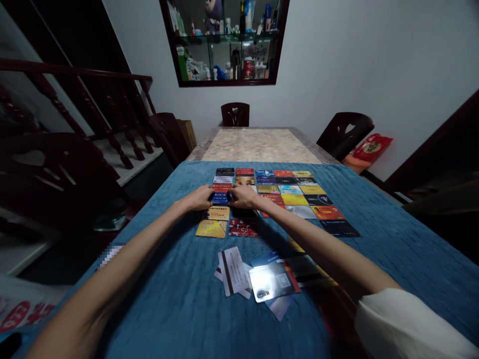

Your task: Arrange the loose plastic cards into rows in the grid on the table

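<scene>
A blue plastic card [220,199] lies between my two hands, in the left column of cards laid out on the blue cloth. My left hand [202,197], fingers bent, grips its left edge. At its right edge is my right hand [243,195], with curled fingers that cover part of the neighbouring column. Just beyond the blue card is a red card [222,187]. On the near side come an orange card marked VIP [219,213] and a yellow card [211,229]. A dark red patterned card [243,228] lies below my right hand.
To the right stands a block of several cards in rows, with a black card [340,228] at its near corner. Nearer me, loose cards overlap in a pile, including a silver card [271,282] and a white striped card [235,270]. Chairs surround the table.
</scene>
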Demonstrator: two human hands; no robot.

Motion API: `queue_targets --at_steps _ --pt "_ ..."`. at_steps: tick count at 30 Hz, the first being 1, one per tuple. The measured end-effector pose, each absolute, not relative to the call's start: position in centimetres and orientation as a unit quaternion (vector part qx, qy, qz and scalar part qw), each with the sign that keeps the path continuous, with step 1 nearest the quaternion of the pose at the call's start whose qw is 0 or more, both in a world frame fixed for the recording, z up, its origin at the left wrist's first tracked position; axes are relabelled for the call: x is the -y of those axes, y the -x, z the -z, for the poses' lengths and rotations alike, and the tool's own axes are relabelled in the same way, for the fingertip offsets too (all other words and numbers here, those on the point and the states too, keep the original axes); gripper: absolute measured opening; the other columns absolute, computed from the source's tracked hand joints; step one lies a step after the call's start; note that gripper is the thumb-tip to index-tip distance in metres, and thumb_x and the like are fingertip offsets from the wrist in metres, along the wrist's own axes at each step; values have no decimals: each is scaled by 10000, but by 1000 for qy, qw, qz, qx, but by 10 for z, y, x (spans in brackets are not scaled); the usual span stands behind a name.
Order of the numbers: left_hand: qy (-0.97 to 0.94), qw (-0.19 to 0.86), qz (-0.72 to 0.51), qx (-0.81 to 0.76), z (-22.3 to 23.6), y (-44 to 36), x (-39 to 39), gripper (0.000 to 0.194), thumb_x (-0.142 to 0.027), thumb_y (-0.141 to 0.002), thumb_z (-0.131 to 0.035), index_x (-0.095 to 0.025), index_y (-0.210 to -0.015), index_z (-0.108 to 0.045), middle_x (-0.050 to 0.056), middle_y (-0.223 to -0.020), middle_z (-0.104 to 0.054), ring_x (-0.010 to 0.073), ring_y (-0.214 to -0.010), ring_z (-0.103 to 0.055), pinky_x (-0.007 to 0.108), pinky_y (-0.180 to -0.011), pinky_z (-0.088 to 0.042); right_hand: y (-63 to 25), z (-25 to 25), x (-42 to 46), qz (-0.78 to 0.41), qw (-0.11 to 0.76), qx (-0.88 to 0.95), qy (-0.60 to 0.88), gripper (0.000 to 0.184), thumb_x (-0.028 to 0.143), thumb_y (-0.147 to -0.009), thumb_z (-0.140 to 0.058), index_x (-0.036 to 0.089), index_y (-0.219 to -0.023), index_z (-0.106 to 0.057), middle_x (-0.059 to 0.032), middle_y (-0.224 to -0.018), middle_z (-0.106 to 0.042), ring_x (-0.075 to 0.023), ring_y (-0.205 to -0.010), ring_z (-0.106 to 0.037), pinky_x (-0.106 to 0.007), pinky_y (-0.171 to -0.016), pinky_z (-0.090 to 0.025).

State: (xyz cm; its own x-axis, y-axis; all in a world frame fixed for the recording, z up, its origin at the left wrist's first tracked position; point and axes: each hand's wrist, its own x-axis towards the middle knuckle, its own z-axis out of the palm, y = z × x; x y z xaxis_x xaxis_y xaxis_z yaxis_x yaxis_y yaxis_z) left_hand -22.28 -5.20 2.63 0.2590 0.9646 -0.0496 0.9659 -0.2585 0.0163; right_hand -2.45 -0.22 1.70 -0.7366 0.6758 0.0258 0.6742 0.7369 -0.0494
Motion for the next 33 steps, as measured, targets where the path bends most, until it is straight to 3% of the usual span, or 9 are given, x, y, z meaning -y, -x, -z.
queue_targets --at_steps 15,25,33 --pt "-792 32 39 -608 -30 225 47 361 -225 -756 -586 -163 -1096 -691 87 -1055 -658 232 -990 -641 282 -900 -517 27 -19 5 -12 4 935 355 437 409 -870 -647 270 -1284 -654 -136 -1293 -622 -375 -1225 -486 -463 -917 -445" --pt "-787 29 55 -614 -30 225 46 408 -254 -764 -581 -141 -1142 -684 110 -1057 -670 260 -979 -650 300 -856 -518 28 -20 5 -4 -3 934 356 442 437 -863 -647 274 -1273 -664 -132 -1283 -639 -360 -1230 -488 -405 -906 -426" --pt "-791 31 56 -609 -31 224 46 393 -262 -775 -595 -153 -1142 -684 96 -1090 -664 239 -995 -645 275 -873 -508 32 -17 -3 -1 1 945 326 345 374 -853 -674 204 -1148 -726 -118 -1157 -722 -278 -1089 -618 -369 -980 -352"
